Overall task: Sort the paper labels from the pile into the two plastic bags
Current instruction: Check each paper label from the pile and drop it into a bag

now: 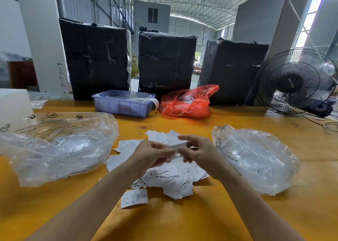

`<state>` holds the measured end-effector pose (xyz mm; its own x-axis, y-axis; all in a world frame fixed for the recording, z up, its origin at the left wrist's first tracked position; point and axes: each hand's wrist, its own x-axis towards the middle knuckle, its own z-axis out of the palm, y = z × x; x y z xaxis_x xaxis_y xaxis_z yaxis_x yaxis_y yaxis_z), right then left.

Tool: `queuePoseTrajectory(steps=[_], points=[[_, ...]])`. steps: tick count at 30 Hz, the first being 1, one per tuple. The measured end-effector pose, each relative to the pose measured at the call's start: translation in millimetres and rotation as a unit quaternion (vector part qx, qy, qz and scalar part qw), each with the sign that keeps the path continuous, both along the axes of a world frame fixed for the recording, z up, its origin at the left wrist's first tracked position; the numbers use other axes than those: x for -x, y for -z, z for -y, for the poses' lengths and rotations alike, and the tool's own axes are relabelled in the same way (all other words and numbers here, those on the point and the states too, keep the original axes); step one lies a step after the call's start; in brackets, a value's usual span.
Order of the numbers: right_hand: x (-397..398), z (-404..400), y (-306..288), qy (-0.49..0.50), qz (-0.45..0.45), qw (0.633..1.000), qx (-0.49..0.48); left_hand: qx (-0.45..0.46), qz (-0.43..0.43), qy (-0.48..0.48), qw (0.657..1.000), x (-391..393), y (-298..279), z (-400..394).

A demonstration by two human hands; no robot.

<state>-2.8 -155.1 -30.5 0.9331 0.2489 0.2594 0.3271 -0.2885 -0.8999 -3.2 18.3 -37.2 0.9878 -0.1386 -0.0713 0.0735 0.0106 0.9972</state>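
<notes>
My left hand point(151, 154) and right hand point(199, 154) pinch one label point(176, 150) over pile point(170, 178). Paper thin, light, bendy. Hold edges softly. Bags point(60, 149) left, point(256, 158) right.

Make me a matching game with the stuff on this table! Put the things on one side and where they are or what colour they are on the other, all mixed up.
Things:
1. tray
2. fan
3. paper label
4. crinkly bag

Clues:
A. red
B. held between both hands
C. black, at the far right
D. bluish purple

Pairs: 1-D, 2-C, 3-B, 4-A. The left hand and the right hand pinch the label above the pile.
</notes>
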Motion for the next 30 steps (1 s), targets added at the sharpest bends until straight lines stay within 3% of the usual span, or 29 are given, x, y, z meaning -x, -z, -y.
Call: queuePoseTrajectory(steps=[5, 11, 17, 22, 30], points=[[-4, -4, 4, 0.059, 0.065, 0.996, 0.027, 0.053, -0.018, -0.025, 0.998, 2, 3, 9], [1, -14, 10, 0.023, 0.092, 0.994, 0.063, 0.189, -0.065, -0.098, 0.975, 1, 4, 14], [0, -16, 10, 0.01, 0.078, 0.996, 0.045, 0.153, -0.066, -0.101, 0.981, 1, 6, 17], [-3, -13, 9, 0.034, 0.028, 0.998, -0.048, 0.142, -0.069, -0.089, 0.983, 1, 6, 16], [-3, -8, 8, 0.028, -0.041, 0.995, -0.085, 0.081, -0.015, -0.058, 0.995, 1, 7, 12]])
